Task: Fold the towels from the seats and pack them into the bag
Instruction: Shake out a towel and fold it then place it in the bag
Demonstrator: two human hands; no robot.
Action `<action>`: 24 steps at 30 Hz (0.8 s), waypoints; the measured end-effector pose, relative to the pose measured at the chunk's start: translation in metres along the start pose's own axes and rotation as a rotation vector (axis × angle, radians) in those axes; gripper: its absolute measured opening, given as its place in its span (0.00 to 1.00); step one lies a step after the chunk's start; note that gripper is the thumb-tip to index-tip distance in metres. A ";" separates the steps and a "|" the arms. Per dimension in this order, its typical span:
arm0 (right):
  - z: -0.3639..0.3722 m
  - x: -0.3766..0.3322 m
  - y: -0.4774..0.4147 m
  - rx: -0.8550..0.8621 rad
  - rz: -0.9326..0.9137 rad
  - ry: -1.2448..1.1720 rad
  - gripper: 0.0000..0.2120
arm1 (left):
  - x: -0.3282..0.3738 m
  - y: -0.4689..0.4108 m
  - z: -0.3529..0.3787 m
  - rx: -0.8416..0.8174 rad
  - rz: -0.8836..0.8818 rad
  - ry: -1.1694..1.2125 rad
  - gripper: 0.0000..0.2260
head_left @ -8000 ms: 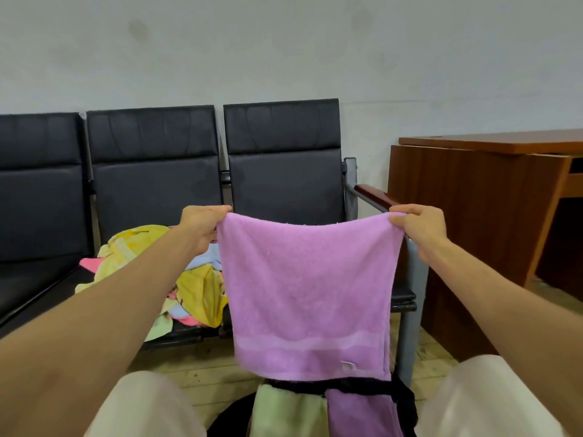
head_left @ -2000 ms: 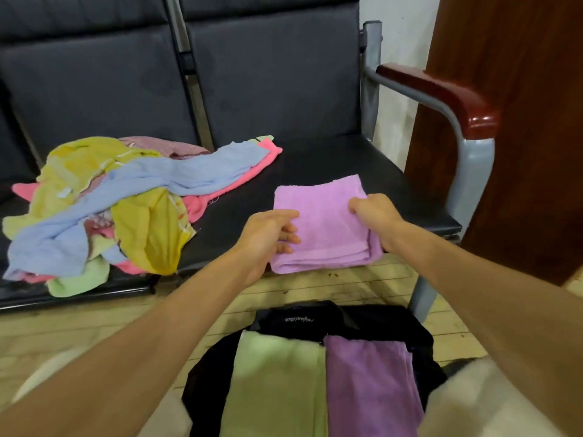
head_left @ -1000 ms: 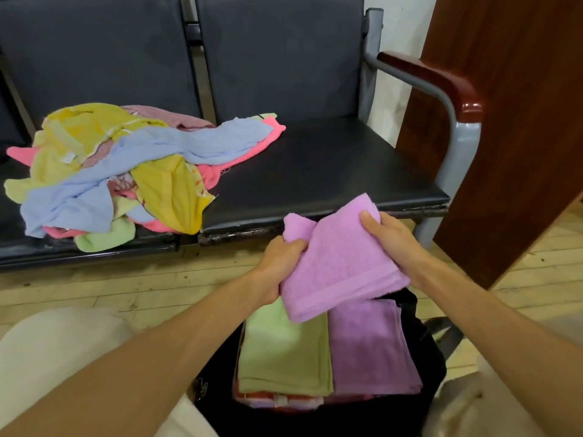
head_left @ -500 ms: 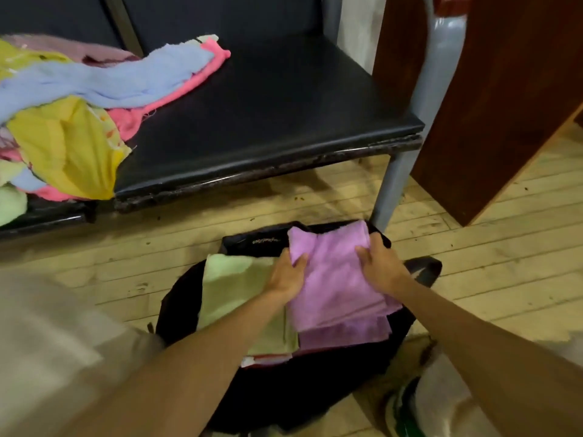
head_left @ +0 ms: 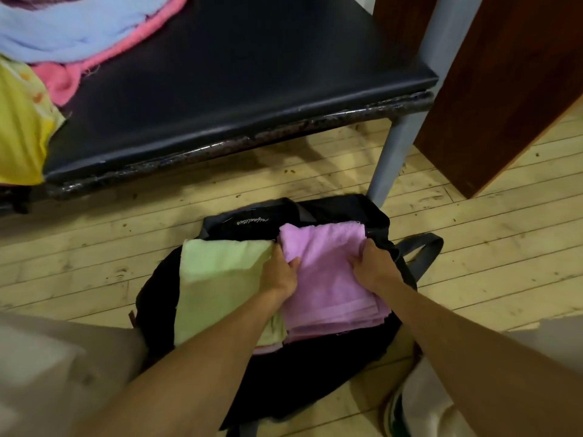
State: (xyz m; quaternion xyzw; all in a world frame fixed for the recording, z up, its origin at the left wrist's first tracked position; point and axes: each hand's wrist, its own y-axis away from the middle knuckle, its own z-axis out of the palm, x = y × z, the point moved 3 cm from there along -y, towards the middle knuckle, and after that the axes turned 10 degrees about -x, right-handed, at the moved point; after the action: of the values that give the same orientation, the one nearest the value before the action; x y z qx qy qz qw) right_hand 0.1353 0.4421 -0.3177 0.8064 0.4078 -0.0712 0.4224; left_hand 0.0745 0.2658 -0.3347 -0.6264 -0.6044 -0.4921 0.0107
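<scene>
A folded pink-purple towel [head_left: 328,272] lies in the right half of an open black bag [head_left: 309,370] on the floor, on top of other folded purple cloth. My left hand [head_left: 282,272] grips its left edge and my right hand [head_left: 370,266] grips its right edge. A folded light green towel [head_left: 220,279] fills the bag's left half. Unfolded towels, blue [head_left: 63,29], pink [head_left: 63,80] and yellow [head_left: 19,134], lie heaped on the left of the black seat [head_left: 236,77].
The seat's grey metal leg [head_left: 394,146] stands just behind the bag. A brown wooden desk panel [head_left: 498,83] rises at the right. The bag's strap [head_left: 422,250] loops out on the wooden floor. My knees frame the bag at bottom left and right.
Both hands carried the folded pink-purple towel from the seat down into the bag and lowered it onto the purple stack. My view tilted downward toward the bag.
</scene>
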 end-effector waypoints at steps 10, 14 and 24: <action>-0.033 -0.028 0.023 0.097 0.113 0.254 0.25 | 0.024 0.023 -0.026 -0.218 -0.084 0.150 0.11; -0.052 -0.072 0.037 0.061 -0.067 0.253 0.10 | 0.045 0.056 -0.069 -0.245 -0.052 0.274 0.05; -0.085 -0.238 0.120 0.001 -0.554 0.040 0.06 | 0.080 0.130 -0.219 -0.047 0.243 0.284 0.05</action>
State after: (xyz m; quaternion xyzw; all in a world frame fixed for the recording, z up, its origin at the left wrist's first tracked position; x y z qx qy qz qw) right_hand 0.0457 0.3259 -0.0796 0.6655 0.6210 -0.1682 0.3784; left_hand 0.0245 0.1575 -0.0958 -0.6190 -0.5053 -0.5846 0.1405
